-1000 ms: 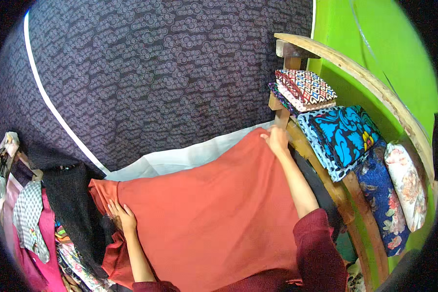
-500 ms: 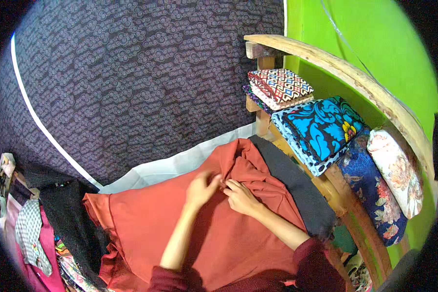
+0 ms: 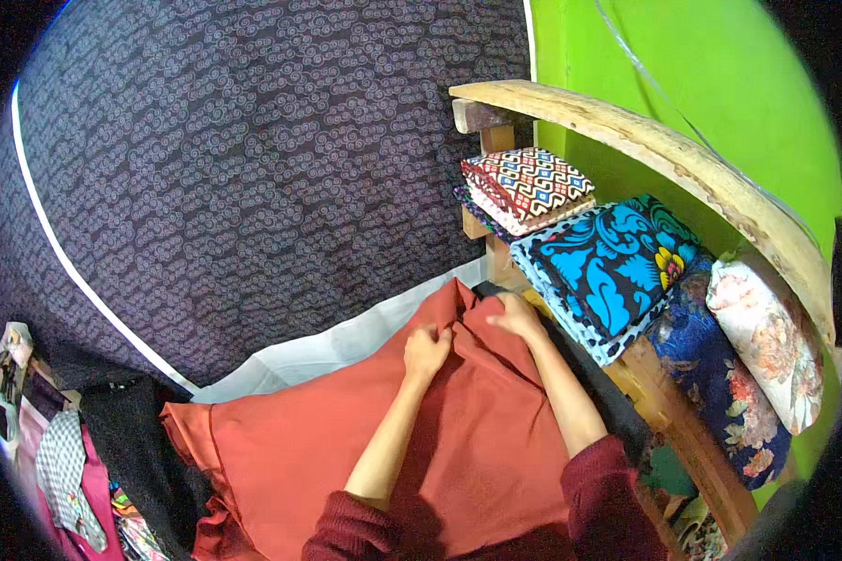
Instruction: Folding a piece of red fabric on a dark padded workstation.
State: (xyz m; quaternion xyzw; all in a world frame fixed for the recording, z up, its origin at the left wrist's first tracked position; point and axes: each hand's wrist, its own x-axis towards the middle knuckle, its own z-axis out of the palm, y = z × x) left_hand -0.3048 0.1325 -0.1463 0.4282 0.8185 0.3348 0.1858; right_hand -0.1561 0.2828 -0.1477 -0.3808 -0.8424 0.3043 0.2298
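A rust-orange garment (image 3: 346, 421) lies spread in front of me, with loose folds at its far right end. My left hand (image 3: 428, 352) is closed on a pinch of its cloth beside a fold. Farther right, my right hand (image 3: 520, 318) rests over the garment's far right part, thumb and fingers apart. What lies under its fingertips is partly hidden. Beneath the garment's right edge, a dark grey cloth (image 3: 594, 374) shows.
A wooden rack (image 3: 646, 369) on the right bears folded patterned cloths (image 3: 617, 266) and a rolled white floral cloth (image 3: 767, 341). Black clothing (image 3: 136, 449) and a checked cloth (image 3: 65, 477) lie at the left. A dark patterned curtain (image 3: 253, 187) hangs behind.
My hands, close together before, have come apart. The right has moved up and right, the left slightly right and away from me. The folds at the garment's far right end lie differently.
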